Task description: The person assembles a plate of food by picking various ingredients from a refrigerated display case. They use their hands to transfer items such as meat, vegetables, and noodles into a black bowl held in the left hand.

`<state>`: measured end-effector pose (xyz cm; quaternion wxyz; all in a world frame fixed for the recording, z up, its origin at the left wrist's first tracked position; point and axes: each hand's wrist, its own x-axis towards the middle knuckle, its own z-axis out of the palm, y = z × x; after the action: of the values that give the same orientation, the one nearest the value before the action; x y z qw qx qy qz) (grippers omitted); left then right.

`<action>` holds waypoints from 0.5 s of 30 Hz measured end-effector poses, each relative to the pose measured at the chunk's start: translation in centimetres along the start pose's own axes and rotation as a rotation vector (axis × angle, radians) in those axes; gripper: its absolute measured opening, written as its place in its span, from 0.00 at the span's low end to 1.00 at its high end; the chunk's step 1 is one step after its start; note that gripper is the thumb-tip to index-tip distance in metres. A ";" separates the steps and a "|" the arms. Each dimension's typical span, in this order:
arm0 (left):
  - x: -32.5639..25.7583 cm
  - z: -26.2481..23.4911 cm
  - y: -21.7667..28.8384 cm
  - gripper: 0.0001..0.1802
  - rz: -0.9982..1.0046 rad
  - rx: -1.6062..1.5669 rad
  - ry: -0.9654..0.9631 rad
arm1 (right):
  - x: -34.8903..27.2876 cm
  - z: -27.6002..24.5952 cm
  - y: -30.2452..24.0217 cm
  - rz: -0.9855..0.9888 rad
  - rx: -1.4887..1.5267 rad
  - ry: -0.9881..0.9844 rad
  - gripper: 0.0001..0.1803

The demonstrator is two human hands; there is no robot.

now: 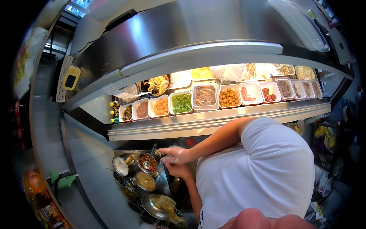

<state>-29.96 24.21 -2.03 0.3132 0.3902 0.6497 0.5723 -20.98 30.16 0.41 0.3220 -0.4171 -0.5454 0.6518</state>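
Note:
My right hand (174, 155), in a clear plastic glove, reaches left over the edge of a group of metal bowls, its index finger stretched out. My left hand (177, 170) sits just below it, fingers closed close to the glove; clear film shows between the hands, but what the left fingers pinch is unclear. Beside the right fingertips stands the handle of a ladle (146, 164), which rests in a metal bowl of reddish-brown peanuts or beans (153, 159). A bowl of tan paste or powder (145, 181) lies nearer, and a bowl with white contents (121, 166) is farther left.
A lit food case (217, 123) with a metal front ledge runs across the far side, holding several white tubs, including green vegetables (181, 103) and brown balls (229, 97). Nearer me is a large lidded pot (154, 206). A metal partition (85, 164) lies to the left.

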 end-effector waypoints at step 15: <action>-6.7 0.2 0.2 0.15 -0.243 0.987 0.246 | -4.9 0.9 4.8 0.133 -0.147 -0.362 0.38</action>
<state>-26.38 18.53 -2.18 0.0777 0.3430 0.9147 0.1992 -19.37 24.50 -3.28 0.1435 -0.3507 -0.6117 0.6944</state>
